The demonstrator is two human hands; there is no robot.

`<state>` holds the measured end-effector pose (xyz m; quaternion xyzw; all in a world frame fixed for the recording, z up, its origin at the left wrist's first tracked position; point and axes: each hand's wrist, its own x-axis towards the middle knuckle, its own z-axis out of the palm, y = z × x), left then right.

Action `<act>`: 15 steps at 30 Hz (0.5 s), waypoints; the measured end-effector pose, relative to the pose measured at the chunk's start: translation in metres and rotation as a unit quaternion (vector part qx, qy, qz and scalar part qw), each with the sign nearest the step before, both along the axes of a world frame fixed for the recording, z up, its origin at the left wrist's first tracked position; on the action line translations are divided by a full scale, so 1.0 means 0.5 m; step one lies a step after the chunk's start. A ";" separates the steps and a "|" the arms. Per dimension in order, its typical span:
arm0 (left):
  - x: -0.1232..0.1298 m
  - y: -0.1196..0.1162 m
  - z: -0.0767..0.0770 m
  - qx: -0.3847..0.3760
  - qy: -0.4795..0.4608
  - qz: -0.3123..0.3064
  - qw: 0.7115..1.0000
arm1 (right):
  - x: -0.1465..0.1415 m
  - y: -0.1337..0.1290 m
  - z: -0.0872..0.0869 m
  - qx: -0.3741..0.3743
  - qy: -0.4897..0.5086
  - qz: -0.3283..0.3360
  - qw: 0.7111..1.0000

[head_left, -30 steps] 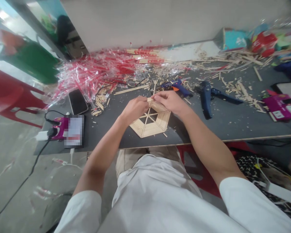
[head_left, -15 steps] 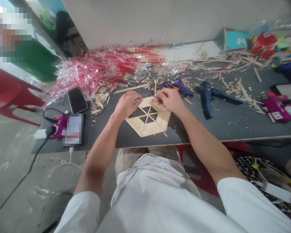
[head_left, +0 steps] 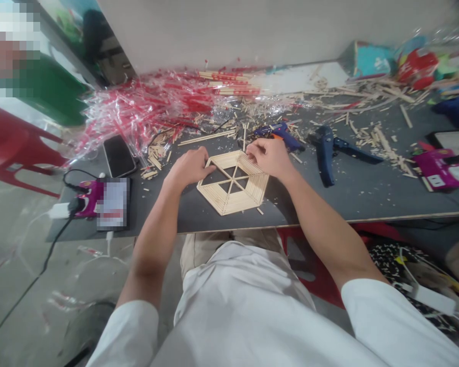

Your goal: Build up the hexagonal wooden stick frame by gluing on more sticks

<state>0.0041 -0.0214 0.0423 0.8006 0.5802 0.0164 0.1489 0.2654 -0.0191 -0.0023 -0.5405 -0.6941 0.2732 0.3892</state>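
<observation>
A flat hexagonal frame of thin wooden sticks (head_left: 235, 200) lies on the dark table, its spokes crossing at the middle and stick rows filling its sides. My left hand (head_left: 190, 167) is closed at the upper left corner, with thumb and forefinger on the frame's edge. At the upper right corner, my right hand (head_left: 270, 157) has its fingers bent and pinched against the frame; its fingertips are partly hidden. Just behind the right hand lies a blue glue gun (head_left: 285, 136) with an orange part. Two long loose sticks (head_left: 206, 137) lie beyond the frame.
Red and clear plastic wrappers (head_left: 149, 107) heap up at the back left. Two phones, one of them this black phone (head_left: 119, 156), and a purple power strip (head_left: 90, 196) lie left. A dark blue hand tool (head_left: 325, 158) and scattered stick pieces (head_left: 382, 145) lie right.
My left hand has moved left and slightly down, from the frame's upper side to its upper left corner. My right hand stays almost in place at the upper right corner.
</observation>
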 end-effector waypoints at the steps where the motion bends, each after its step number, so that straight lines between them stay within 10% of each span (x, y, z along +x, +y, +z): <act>1: 0.001 0.000 -0.001 0.002 0.003 -0.002 1.000 | 0.000 0.001 -0.003 -0.002 0.013 0.009 1.000; 10: 0.026 0.007 -0.032 0.125 -0.238 0.035 0.963 | 0.005 0.005 -0.007 0.114 0.060 -0.069 0.989; 15: 0.027 0.027 -0.054 0.072 -0.422 0.080 0.900 | 0.010 -0.005 0.008 -0.099 0.224 0.055 0.968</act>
